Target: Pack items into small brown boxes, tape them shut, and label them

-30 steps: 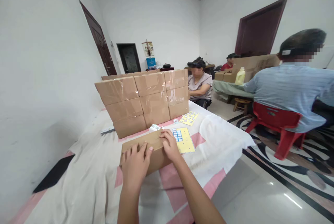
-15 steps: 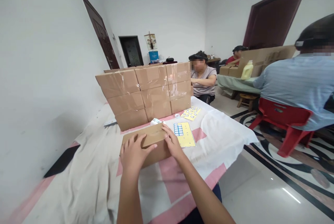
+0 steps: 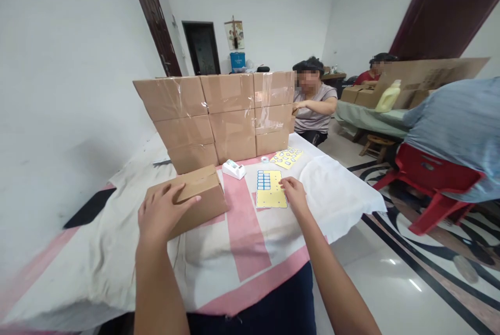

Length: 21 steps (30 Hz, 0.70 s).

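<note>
My left hand [image 3: 162, 212] grips the left part of a closed cardboard box [image 3: 203, 207], with fingers over its top and the thumb at its front edge. The box lies slightly turned on the table. At the right edge of a yellow sheet [image 3: 273, 199], my right hand [image 3: 294, 194] has its thumb and forefinger drawn together on the paper. Blue-outlined rectangles fill the sheet's upper left, and small marks dot the remainder. Between box and sheet stands a small white tape dispenser [image 3: 234, 169]. A second yellow sheet [image 3: 287, 158] and a tape roll [image 3: 265, 159] lie farther back.
A wall of stacked, taped cardboard boxes [image 3: 232, 126] stands across the table's far side. The table has a white and pink cloth [image 3: 250, 246]. One person [image 3: 318, 103] sits beyond the stack. Another sits at right on a red chair [image 3: 435, 176], near a green-covered table [image 3: 361, 115].
My right hand has left the box and moved right to the yellow sheet. The box has shifted left with my left hand, uncovering the tape dispenser. The view has tilted down.
</note>
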Tool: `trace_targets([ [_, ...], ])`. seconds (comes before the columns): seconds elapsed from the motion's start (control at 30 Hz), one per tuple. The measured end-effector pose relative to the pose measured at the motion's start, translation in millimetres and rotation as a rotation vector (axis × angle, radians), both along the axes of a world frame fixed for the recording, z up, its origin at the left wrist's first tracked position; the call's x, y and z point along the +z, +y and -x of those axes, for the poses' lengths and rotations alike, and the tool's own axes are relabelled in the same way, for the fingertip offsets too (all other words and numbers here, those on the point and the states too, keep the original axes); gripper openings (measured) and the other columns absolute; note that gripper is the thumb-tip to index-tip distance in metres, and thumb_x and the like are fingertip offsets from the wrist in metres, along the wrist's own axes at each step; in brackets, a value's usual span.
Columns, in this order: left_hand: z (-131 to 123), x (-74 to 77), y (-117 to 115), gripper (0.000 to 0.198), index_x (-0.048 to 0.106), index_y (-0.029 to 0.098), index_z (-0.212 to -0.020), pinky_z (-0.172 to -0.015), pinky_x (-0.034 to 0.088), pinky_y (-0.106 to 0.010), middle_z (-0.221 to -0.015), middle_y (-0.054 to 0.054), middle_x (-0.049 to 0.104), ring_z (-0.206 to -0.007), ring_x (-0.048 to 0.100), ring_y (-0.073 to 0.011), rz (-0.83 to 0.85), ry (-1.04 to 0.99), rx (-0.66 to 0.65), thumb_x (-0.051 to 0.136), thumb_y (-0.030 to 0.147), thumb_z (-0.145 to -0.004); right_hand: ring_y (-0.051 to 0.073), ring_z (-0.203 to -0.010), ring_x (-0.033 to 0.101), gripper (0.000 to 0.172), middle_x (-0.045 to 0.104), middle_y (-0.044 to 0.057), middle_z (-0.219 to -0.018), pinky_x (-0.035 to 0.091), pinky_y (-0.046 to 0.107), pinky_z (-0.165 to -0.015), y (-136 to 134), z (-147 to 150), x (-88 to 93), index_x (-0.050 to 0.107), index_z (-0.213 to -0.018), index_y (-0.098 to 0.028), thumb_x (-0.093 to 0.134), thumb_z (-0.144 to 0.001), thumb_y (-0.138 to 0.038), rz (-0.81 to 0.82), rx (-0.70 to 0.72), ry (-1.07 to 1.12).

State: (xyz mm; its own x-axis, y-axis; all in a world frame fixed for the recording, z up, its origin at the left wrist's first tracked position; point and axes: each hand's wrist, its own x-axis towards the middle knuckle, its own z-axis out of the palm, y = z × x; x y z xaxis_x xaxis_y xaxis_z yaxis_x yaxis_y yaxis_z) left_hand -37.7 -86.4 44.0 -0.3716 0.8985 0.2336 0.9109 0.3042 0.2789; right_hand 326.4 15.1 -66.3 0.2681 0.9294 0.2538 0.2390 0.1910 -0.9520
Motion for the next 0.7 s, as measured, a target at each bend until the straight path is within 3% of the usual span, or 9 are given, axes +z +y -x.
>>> trace_targets([
  [0.17, 1.0, -4.1, -4.5, 0.063, 0.062, 0.035, -0.134, -0.118, 0.031, -0.055, -0.154, -0.004, 0.051, -0.144, 0.041, -0.0335, -0.050, 0.071, 0.002, 0.049, 0.073, -0.085, 0.025, -0.090, 0.069, 0.022, 0.075, 0.008, -0.094, 0.053, 0.034, -0.077, 35.2, 40.8, 12.6, 0.067, -0.082, -0.020, 0.055, -0.078, -0.038, 0.032, 0.098, -0.039],
  [0.27, -2.0, -6.0, -5.2, 0.060, 0.063, 0.035, -0.132, -0.117, 0.033, -0.054, -0.153, -0.004, 0.052, -0.142, 0.042, -0.0329, -0.069, 0.094, -0.007, 0.049, 0.072, -0.087, 0.025, -0.099, 0.069, 0.023, 0.075, 0.009, -0.104, 0.053, 0.036, -0.086, 59.5, 64.7, 19.9, 0.069, -0.092, -0.019, 0.055, -0.080, -0.033, 0.045, 0.139, -0.084],
  [0.37, -2.4, -7.7, -4.6, 0.058, 0.063, 0.036, -0.132, -0.117, 0.032, -0.054, -0.154, -0.003, 0.051, -0.143, 0.042, -0.0329, -0.073, 0.087, 0.008, 0.053, 0.072, -0.086, 0.026, -0.114, 0.065, 0.038, 0.071, 0.009, -0.126, 0.049, 0.036, -0.099, 82.3, 94.9, 21.6, 0.070, -0.110, -0.020, 0.067, -0.074, -0.029, 0.038, 0.218, -0.149],
  [0.47, -1.9, -9.5, -4.3, 0.058, 0.064, 0.037, -0.131, -0.117, 0.032, -0.054, -0.154, -0.003, 0.052, -0.143, 0.042, -0.0329, -0.086, 0.078, 0.019, 0.056, 0.071, -0.086, 0.029, -0.125, 0.060, 0.050, 0.069, 0.009, -0.130, 0.045, 0.037, -0.106, 104.0, 125.4, 19.0, 0.071, -0.113, -0.020, 0.077, -0.064, -0.024, 0.053, 0.251, -0.198],
  [0.53, -2.1, -10.5, -4.7, 0.057, 0.065, 0.036, -0.131, -0.117, 0.031, -0.053, -0.152, -0.004, 0.053, -0.142, 0.043, -0.0328, -0.102, 0.088, 0.011, 0.058, 0.070, -0.086, 0.032, -0.125, 0.059, 0.040, 0.072, 0.011, -0.122, 0.045, 0.038, -0.105, 119.2, 139.5, 18.8, 0.073, -0.104, -0.019, 0.077, -0.065, -0.023, 0.077, 0.234, -0.206],
  [0.63, -2.8, -11.6, -5.6, 0.056, 0.066, 0.034, -0.130, -0.118, 0.031, -0.051, -0.152, -0.005, 0.054, -0.141, 0.044, -0.0327, -0.111, 0.096, 0.008, 0.062, 0.067, -0.085, 0.031, -0.112, 0.065, 0.010, 0.075, 0.010, -0.092, 0.050, 0.035, -0.091, 143.8, 148.7, 25.2, 0.071, -0.080, -0.018, 0.074, -0.071, -0.023, 0.117, 0.230, -0.174],
  [0.7, -3.1, -12.2, -6.0, 0.055, 0.066, 0.034, -0.130, -0.119, 0.030, -0.050, -0.152, -0.005, 0.054, -0.141, 0.044, -0.0324, -0.129, 0.090, 0.003, 0.062, 0.067, -0.085, 0.028, -0.096, 0.068, 0.012, 0.069, 0.007, -0.071, 0.051, 0.030, -0.078, 159.2, 150.1, 32.7, 0.066, -0.067, -0.019, 0.077, -0.070, -0.019, 0.121, 0.274, -0.109],
])
